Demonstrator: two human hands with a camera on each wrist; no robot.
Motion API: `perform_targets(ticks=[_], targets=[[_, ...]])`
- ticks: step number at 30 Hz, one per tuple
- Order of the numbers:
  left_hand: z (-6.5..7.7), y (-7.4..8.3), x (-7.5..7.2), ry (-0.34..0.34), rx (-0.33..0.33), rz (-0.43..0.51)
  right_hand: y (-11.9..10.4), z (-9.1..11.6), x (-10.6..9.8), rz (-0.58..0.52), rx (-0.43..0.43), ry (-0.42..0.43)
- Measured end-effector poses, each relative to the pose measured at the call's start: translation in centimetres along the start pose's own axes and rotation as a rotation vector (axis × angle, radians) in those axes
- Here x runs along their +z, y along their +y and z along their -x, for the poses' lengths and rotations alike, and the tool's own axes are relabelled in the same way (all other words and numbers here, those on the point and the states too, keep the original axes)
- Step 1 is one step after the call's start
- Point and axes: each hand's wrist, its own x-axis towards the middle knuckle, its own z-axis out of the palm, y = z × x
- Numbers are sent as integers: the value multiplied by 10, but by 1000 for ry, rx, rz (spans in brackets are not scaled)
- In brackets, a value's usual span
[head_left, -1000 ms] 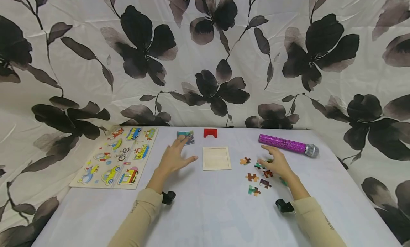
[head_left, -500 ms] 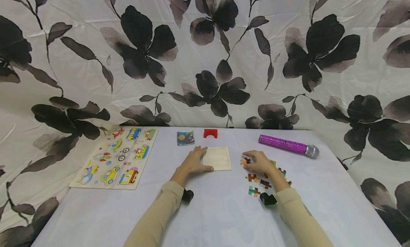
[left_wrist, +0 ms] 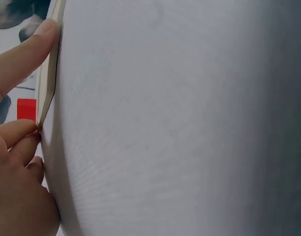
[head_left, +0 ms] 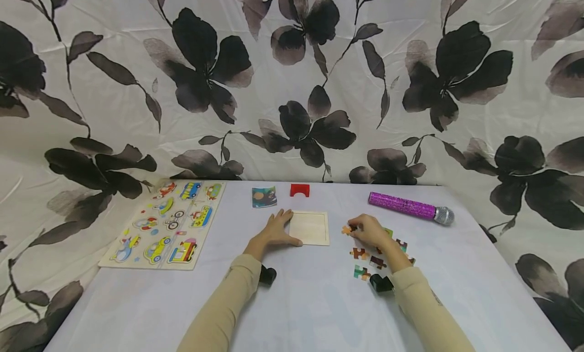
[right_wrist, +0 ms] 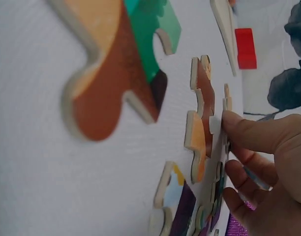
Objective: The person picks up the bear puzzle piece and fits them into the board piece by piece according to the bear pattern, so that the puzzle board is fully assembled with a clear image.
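Note:
My left hand (head_left: pixel 272 231) grips a square wooden puzzle tray (head_left: pixel 311 228) at its left side, the thumb on the near edge and fingers at the far left corner. In the left wrist view, the thumb presses against the tray's pale rim (left_wrist: pixel 50 78). To the right, my right hand (head_left: pixel 371 232) pinches an orange and brown puzzle piece (head_left: pixel 346 230) between thumb and fingers; the hand partly hides it. Several other puzzle pieces (head_left: pixel 359 253) lie loose under and beside this hand, some covered by it. A large brown, orange and green piece (right_wrist: pixel 99 98) fills the near right wrist view.
A picture puzzle board (head_left: pixel 155 230) with vehicles lies at the left. Behind the tray are a small picture card (head_left: pixel 264 197) and a red arch block (head_left: pixel 299 190). A purple glittery microphone (head_left: pixel 406 205) lies at the back right. A floral cloth (head_left: pixel 301 88) hangs behind the table.
My left hand has moved right from near the card to the tray, which has shifted slightly toward me. My right hand has moved left, and its fingers have closed on the puzzle piece.

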Motion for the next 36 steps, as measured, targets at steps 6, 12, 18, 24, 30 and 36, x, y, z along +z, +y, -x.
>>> perform_targets(ticks=[6, 12, 18, 24, 30, 36], targets=[[2, -2, 2, 13, 14, 19, 3, -5, -2, -98, 58, -17], [2, -3, 5, 46, 13, -3, 4, -9, 0, -248, 109, 92], [3, -3, 6, 67, 8, -3, -2, -23, 8, -540, 176, 114], [2, -1, 5, 81, 2, 13, -12, -35, 13, -680, 112, 191], [2, 0, 6, 76, -9, -11, -24, -40, 18, -786, 138, 209], [1, 0, 7, 77, -19, -22, -31, -43, 23, -825, 206, 237]])
